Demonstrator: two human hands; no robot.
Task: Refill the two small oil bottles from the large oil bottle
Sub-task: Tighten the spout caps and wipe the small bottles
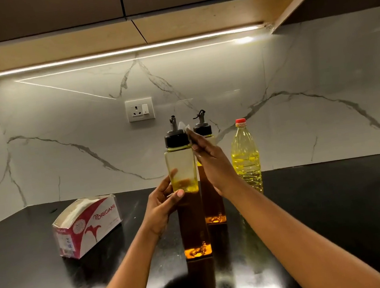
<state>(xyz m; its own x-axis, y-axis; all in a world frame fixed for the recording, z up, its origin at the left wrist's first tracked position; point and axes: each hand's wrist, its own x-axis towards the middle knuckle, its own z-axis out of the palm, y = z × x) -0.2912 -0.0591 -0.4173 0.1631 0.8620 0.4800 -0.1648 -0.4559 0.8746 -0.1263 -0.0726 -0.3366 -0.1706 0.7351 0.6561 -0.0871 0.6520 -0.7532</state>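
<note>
Two tall square oil bottles with black pourer caps stand on the black counter. The near bottle (182,164) is clear, with a little amber oil showing at its base. My left hand (165,201) grips its side at mid-height. My right hand (210,162) pinches a white tissue (183,125) against the near bottle's cap. The second small bottle (213,203) stands just behind, partly hidden by my right hand. The large plastic oil bottle (246,158), yellow oil inside and red cap on, stands to the right near the wall.
An open pink-and-white tissue box (87,226) lies on the glossy black counter (337,209) at the left. A marble backsplash with a wall socket (139,109) rises behind. Cabinets hang overhead with a light strip.
</note>
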